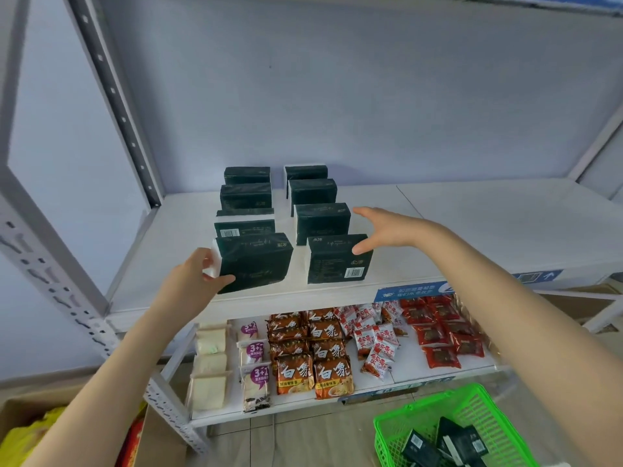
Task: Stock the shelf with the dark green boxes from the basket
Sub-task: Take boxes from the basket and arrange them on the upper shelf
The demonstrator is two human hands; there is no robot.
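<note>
**On the upper shelf, dark green boxes stand in two rows**

On the white upper shelf (472, 224), which I am watching from afar through the head camera, dark green boxes (313, 193) stand on edge. They form two rows running from the back wall toward the front lip. The person's left hand (199, 278) grips the front left box (259, 261). The thumb lies across its lower left corner, the fingers curl round its white end, and the box sits slightly askew rather than square to its row.

The right hand (381, 234) is open, fingers spread and stretched toward the right row. Its thumb is at the upper right corner of the front right box (337, 259) (whether it touches, I cannot tell from here). That box stands upright near the front edge, barcode facing me, with three more lined up behind it.

Below, a lower shelf (404, 372) carries orange noodle packs (313, 369), red-and-white snack packets (377, 338), dark red packets (438, 335) and pale bread slices (209, 385). At lower right on the floor sits the green basket (424, 401), with several more dark boxes (462, 439) lying loose inside. A cardboard carton (165, 443) and a yellow bag (20, 439) show at lower left.
</note>
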